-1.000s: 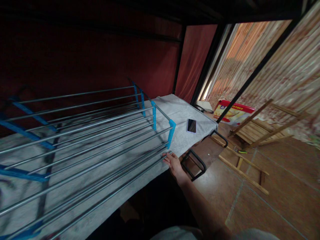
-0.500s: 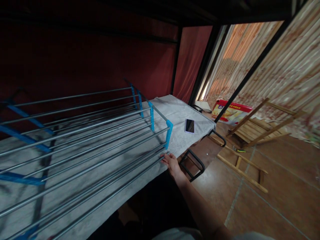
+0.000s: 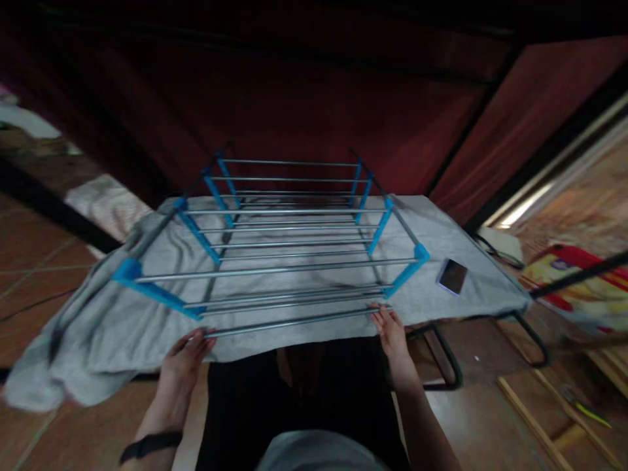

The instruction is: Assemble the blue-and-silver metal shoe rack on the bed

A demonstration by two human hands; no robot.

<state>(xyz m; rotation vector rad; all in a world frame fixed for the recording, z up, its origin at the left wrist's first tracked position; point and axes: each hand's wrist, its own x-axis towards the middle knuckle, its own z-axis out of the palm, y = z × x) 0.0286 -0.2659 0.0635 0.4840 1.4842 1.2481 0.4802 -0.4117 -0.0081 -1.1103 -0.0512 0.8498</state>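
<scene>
In front of me on the grey cloth lies a rack of grey metal tubes with blue plastic joints, its tubes running left to right. My left hand is closed around the left end of the nearest metal tube. At the same tube's right end, the fingers of my right hand are pinched. The tube lies level along the cloth's front edge, in front of the rack. Whether its ends touch the blue joints, I cannot tell.
A phone lies on the cloth to the right. Black metal posts frame both sides. Beyond the right edge are a chair with black armrests, a red and yellow box, wooden pieces and a yellow-handled tool on the floor.
My view has swung left, so the whole rack shows. My left hand has come into sight at the tube's left end. My right hand still grips the right end.
</scene>
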